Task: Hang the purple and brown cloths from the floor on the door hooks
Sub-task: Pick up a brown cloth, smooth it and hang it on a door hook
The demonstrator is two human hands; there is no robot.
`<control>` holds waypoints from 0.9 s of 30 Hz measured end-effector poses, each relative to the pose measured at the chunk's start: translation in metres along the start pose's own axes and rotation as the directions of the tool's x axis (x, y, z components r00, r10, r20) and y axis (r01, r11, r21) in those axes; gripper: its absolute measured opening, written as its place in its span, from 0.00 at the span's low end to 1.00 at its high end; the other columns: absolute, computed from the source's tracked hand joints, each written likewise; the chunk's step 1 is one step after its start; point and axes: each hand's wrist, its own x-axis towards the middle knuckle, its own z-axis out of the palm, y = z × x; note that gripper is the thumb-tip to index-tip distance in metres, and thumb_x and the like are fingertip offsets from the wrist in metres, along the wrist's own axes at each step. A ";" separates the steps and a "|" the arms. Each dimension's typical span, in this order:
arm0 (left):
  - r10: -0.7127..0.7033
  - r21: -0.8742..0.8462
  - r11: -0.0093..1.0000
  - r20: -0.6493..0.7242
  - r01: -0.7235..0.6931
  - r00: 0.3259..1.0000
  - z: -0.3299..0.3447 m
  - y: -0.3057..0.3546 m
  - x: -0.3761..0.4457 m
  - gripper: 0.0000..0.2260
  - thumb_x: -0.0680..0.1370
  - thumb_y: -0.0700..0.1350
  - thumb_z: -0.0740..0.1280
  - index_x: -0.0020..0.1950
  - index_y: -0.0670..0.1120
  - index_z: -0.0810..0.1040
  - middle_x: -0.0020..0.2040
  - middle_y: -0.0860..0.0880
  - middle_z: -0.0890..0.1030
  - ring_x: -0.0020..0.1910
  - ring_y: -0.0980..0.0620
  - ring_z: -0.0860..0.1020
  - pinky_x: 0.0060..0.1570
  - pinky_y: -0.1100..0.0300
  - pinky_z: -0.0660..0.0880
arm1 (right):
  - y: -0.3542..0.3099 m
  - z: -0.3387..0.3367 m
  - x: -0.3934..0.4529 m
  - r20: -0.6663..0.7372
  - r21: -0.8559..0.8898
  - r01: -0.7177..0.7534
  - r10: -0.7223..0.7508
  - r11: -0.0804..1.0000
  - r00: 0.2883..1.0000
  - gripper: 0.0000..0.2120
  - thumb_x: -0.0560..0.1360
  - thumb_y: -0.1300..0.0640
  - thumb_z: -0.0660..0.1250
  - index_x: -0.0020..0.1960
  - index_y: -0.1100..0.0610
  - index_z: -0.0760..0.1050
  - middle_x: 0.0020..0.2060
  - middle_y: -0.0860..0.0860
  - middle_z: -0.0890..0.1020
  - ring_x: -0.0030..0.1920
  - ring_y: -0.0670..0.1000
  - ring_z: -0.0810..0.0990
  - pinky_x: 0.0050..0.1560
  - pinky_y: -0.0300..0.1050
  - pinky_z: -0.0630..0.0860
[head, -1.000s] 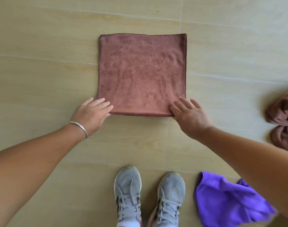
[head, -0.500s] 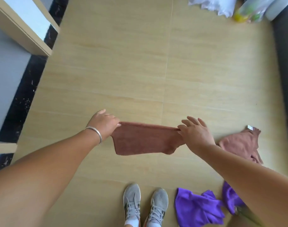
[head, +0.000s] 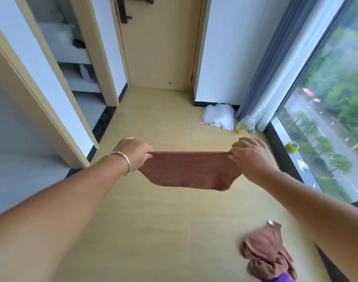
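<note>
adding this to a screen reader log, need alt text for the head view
Two hands, left hand and right hand, hold a folded brown cloth stretched between them above a tan floor, facing a closed door. A crumpled brown cloth lies on the floor at lower right.

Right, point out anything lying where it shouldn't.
A crumpled brown cloth and a purple cloth lie heaped on the floor at lower right, not hung. The brown cloth held between left hand and right hand looks fine.
</note>
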 end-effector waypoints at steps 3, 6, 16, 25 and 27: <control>-0.015 0.022 1.000 -0.124 0.018 0.992 -0.068 -0.009 -0.009 0.12 0.82 0.53 0.57 0.47 0.51 0.77 0.43 0.50 0.79 0.49 0.46 0.76 0.42 0.58 0.62 | 0.012 -0.065 0.010 -0.105 -0.078 0.008 -0.016 0.997 0.994 0.15 0.81 0.43 0.54 0.52 0.42 0.79 0.53 0.39 0.78 0.65 0.46 0.67 0.65 0.43 0.58; -0.047 0.023 0.998 -0.244 0.054 0.969 -0.129 -0.016 -0.015 0.11 0.81 0.53 0.58 0.46 0.52 0.77 0.39 0.52 0.75 0.48 0.47 0.75 0.40 0.57 0.64 | 0.021 -0.121 0.021 -0.167 -0.047 -0.007 -0.001 0.999 0.986 0.12 0.81 0.44 0.56 0.51 0.43 0.78 0.53 0.39 0.77 0.66 0.45 0.67 0.66 0.43 0.57; -0.168 -0.111 0.985 -0.487 0.130 0.857 -0.281 -0.025 -0.021 0.07 0.80 0.52 0.58 0.48 0.55 0.76 0.45 0.53 0.80 0.43 0.49 0.76 0.40 0.56 0.68 | 0.044 -0.275 0.043 -0.367 0.065 -0.047 0.068 0.997 0.928 0.14 0.81 0.45 0.56 0.50 0.45 0.80 0.54 0.41 0.78 0.65 0.48 0.68 0.68 0.50 0.62; -0.140 -0.012 0.987 -0.551 0.160 0.823 -0.362 -0.028 -0.037 0.11 0.80 0.54 0.60 0.47 0.55 0.82 0.42 0.55 0.80 0.43 0.52 0.77 0.38 0.58 0.71 | 0.059 -0.339 0.049 -0.459 0.129 -0.026 0.083 0.991 0.884 0.12 0.79 0.45 0.59 0.49 0.45 0.81 0.53 0.42 0.80 0.63 0.49 0.70 0.64 0.50 0.65; -0.133 0.021 0.984 -0.561 0.174 0.817 -0.370 -0.029 -0.041 0.12 0.80 0.54 0.60 0.46 0.53 0.82 0.42 0.54 0.81 0.44 0.51 0.78 0.39 0.58 0.71 | 0.061 -0.343 0.050 -0.473 0.110 -0.027 0.076 0.994 0.878 0.13 0.80 0.44 0.58 0.50 0.45 0.81 0.54 0.42 0.80 0.63 0.49 0.70 0.65 0.50 0.65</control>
